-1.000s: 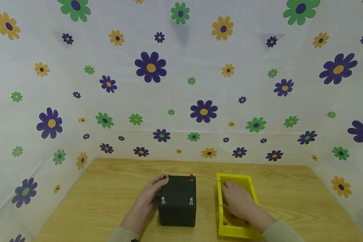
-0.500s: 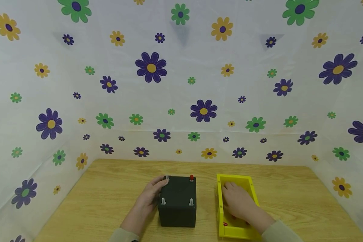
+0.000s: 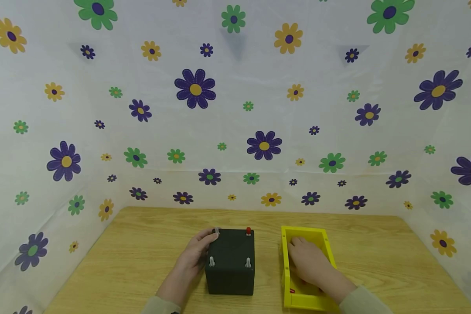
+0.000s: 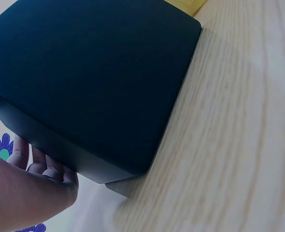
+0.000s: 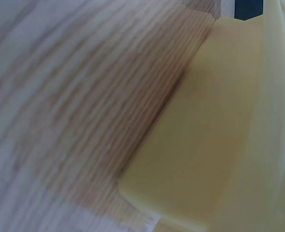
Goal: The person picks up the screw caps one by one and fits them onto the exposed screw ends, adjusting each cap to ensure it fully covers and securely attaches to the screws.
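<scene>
A black box [image 3: 230, 248] stands on the table with small pegs at its top corners. Grey pegs [image 3: 212, 261] show at three corners; the far right one carries a red cap [image 3: 248, 230]. My left hand [image 3: 192, 255] holds the box by its left side, thumb on the far left top corner. The left wrist view has that hand [image 4: 34, 191] at the side of the box [image 4: 94, 72]. My right hand [image 3: 308, 259] reaches down into a yellow bin [image 3: 308, 301], fingers bent near its left wall. Its fingertips are hidden; I cannot tell what they hold.
Small red pieces [image 3: 292, 291] lie on the bin's floor near its front. The right wrist view mostly shows the bin's outer wall [image 5: 195, 130] and wood-grain table [image 5: 70, 116]. A flower-printed white cloth [image 3: 235, 117] encloses the back and sides.
Both hands stay almost where they were, the left at the box and the right inside the bin. Less of the red pieces shows near the right wrist than a second ago.
</scene>
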Demonstrator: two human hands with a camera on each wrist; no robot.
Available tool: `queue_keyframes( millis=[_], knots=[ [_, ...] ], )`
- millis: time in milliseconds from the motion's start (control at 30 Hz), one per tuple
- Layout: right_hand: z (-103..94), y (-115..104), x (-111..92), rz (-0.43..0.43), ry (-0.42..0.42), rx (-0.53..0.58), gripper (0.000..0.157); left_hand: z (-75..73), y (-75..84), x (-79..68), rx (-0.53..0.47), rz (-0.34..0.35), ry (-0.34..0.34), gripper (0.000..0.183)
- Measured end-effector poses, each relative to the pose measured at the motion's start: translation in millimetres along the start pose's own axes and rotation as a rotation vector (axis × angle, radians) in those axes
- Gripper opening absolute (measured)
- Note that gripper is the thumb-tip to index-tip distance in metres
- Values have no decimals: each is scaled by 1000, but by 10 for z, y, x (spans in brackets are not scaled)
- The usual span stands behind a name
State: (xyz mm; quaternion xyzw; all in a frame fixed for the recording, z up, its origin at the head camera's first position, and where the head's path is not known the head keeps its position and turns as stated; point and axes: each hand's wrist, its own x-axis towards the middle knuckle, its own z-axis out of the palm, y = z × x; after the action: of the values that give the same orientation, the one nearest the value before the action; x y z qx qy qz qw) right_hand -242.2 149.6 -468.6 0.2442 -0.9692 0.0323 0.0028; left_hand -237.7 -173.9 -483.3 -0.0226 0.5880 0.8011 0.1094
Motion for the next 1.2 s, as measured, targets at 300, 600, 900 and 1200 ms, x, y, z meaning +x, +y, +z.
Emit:
queue_keyframes(
  millis=[300,600,900,1200],
  knots=[
    [-14,4,1,16,-21,16,38,18,5,8,-2,-5,20,20],
    [-40,12,12,47,-58,31,42,27,13,9,-5,-10,17,21],
    [-38,0,7,33,-15,-10,22,20,3,4,0,-6,18,21],
    [-8,-24,16,66,-22,12,15,12,-10,-4,8,-1,21,19]
  ],
)
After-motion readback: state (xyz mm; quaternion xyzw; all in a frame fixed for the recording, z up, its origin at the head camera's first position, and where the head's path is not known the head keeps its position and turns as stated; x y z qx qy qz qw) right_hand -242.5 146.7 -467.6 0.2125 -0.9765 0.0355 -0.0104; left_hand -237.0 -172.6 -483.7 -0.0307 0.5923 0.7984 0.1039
